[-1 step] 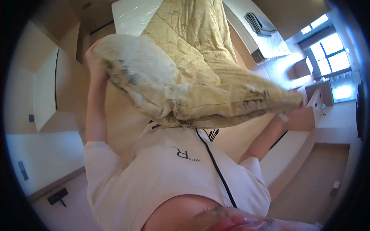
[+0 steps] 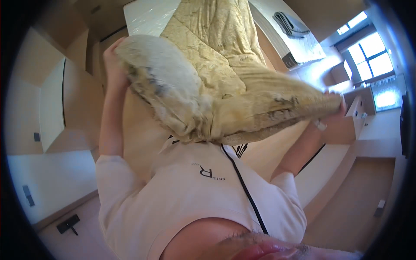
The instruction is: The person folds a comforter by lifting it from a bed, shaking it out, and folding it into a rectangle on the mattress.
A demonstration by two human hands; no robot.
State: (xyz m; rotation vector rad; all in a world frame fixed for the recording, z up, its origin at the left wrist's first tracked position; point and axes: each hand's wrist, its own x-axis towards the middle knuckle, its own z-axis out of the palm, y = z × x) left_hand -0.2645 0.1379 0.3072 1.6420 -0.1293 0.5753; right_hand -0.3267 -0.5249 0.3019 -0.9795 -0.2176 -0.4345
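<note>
2 hands (image 2: 113, 58) (image 2: 336, 106), fingers clenched on opposite ends of yellow quilt (image 2: 225, 104), stretched between.

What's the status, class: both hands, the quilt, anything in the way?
Left hand grips one quilt end, right hand the other. Yellow quilt lifted, sagging between them, far part draped on the bed. Nothing blocking.

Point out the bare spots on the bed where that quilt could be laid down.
Bare mattress shows left of the spread yellow quilt, toward the far corner. The bed's middle is crowded by the quilt itself. Left hand and right hand hold its bunched near end raised, hiding the near mattress.
</note>
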